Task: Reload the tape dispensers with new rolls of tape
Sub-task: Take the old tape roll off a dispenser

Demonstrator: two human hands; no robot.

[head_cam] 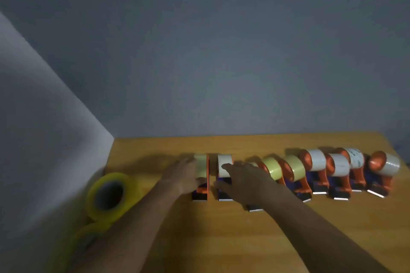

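Several orange tape dispensers stand in a row along the far part of the wooden table [199, 239], each carrying a roll. My left hand [184, 175] grips the leftmost dispenser [202, 175], which holds a pale yellow roll. Over the second dispenser [224, 173], with its white roll, my right hand [241, 180] reaches, fingers spread, one fingertip on the roll and the thumb by the base. The frame is blurred, so its grip is unclear. A dispenser behind my right hand is mostly hidden. More dispensers [337, 173] continue to the right.
Two loose yellow tape rolls lie at the table's left edge: one upright [108, 197], another [86, 239] nearer me, partly behind my left forearm. A grey wall stands behind the table and a white panel [44, 139] borders the left side.
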